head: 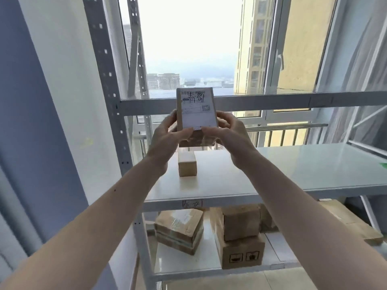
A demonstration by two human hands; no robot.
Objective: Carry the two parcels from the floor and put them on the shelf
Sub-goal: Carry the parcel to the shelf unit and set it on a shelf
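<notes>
I hold a brown cardboard parcel (196, 109) with a white shipping label up in front of me, above the white middle shelf board (293, 170). My left hand (167, 135) grips its left side and my right hand (228, 130) grips its right side, thumbs on the label's lower edge. A smaller plain brown parcel (187, 164) stands on the shelf board directly below the held one, near the board's left end.
The grey metal rack (109, 80) has an upper shelf beam (272, 101) at the parcel's height and a lower shelf with several cardboard boxes (240, 237). A window lies behind. A wall stands at the left.
</notes>
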